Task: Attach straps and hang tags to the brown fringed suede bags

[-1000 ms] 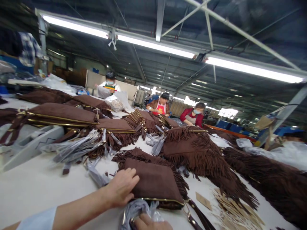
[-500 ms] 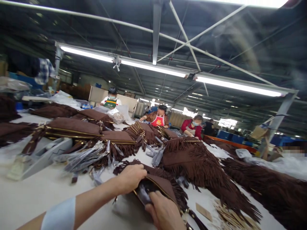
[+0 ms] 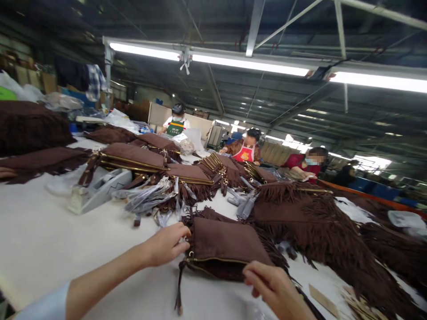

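Hands on a brown suede bag (image 3: 227, 246) lying flat on the white counter (image 3: 43, 240).

Right hand (image 3: 271, 284) pinches the bag's near right corner; left hand (image 3: 165, 244) grips its left end by the zipper. The bag's long axis runs left to right, its gold zipper edge facing the person. Beyond the bag lie fringed bags (image 3: 300, 218), then three co-workers (image 3: 247, 149).

The suede bag (image 3: 227, 246) between the hands is dark brown, with a gold zip line along its near edge. The fringed bags (image 3: 307, 222) heaped beside it are the same brown. The table (image 3: 50, 240) is off-white. Farther off, one co-worker wears a red apron (image 3: 245, 154), another a green one (image 3: 175, 128).
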The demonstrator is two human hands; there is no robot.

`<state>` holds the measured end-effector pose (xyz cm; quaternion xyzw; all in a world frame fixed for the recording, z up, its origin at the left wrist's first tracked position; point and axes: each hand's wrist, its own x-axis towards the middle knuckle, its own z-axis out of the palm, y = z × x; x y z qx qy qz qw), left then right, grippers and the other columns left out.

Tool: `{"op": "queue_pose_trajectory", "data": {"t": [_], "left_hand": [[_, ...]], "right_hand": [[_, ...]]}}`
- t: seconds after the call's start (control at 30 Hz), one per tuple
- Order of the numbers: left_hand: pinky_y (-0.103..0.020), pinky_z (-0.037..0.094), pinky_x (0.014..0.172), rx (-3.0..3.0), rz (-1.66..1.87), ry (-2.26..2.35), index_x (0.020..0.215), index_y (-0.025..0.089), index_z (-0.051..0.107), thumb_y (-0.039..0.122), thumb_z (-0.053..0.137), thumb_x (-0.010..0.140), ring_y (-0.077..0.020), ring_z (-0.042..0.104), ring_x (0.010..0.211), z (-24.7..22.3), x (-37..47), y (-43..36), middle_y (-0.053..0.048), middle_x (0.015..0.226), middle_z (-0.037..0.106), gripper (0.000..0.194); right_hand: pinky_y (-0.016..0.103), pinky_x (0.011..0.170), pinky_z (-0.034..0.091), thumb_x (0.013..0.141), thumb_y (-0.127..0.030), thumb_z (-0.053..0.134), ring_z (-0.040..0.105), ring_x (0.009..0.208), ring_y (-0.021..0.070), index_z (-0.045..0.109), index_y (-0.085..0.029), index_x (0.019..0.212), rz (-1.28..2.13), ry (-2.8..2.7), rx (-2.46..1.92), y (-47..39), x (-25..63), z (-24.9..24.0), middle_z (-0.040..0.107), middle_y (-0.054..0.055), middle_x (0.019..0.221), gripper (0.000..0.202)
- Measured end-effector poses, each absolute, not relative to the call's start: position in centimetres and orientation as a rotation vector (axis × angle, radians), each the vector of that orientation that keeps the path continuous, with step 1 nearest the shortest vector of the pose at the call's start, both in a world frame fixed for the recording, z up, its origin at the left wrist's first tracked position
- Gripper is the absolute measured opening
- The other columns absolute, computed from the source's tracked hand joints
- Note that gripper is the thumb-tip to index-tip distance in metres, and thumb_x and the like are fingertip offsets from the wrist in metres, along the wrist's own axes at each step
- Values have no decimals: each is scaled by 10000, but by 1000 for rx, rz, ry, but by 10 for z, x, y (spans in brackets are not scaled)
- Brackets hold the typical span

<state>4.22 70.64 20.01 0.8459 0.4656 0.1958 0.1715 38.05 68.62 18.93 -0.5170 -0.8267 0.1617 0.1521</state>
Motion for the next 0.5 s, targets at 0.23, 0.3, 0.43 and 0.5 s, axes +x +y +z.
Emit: {"op": "queue_pose_trajectory", "data": {"t": [0.23, 0.3, 0.43, 0.5], "left_hand": [[-388, 452, 877, 2599, 364, 1370, 1016, 174, 575, 72, 497, 742, -265, 557, 1002, 163, 60, 686, -115, 1105, 597, 303], [-355, 452, 802, 2570, 390, 1385, 860, 180, 542, 43, 433, 739, -238, 571, 892, 161, 62, 690, -93, 962, 623, 213], [-260, 399, 595, 2138, 513, 1207, 759, 195, 468, 158, 474, 720, -176, 552, 676, 173, 56, 699, -15, 717, 604, 54], [-231, 361, 500, 1787, 492, 1095, 758, 191, 470, 260, 527, 693, -148, 525, 565, 181, 54, 702, -5, 673, 616, 111]], "right_hand": [[446, 980, 464, 715, -273, 465, 571, 1175, 314, 598, -160, 1227, 15, -2194, -1766, 687, 454, 169, 591, 162, 1298, 541], [425, 916, 484, 838, -289, 394, 619, 1069, 294, 637, -179, 1100, -58, -2074, -1631, 682, 420, 176, 649, 157, 1157, 373], [262, 614, 475, 913, -294, 446, 637, 623, 177, 610, -221, 889, 602, -2111, -1371, 660, 320, 194, 614, -10, 646, 181], [238, 609, 461, 904, -276, 480, 642, 650, 161, 583, -213, 881, 908, -2038, -1293, 651, 278, 196, 611, -21, 680, 123]]}}
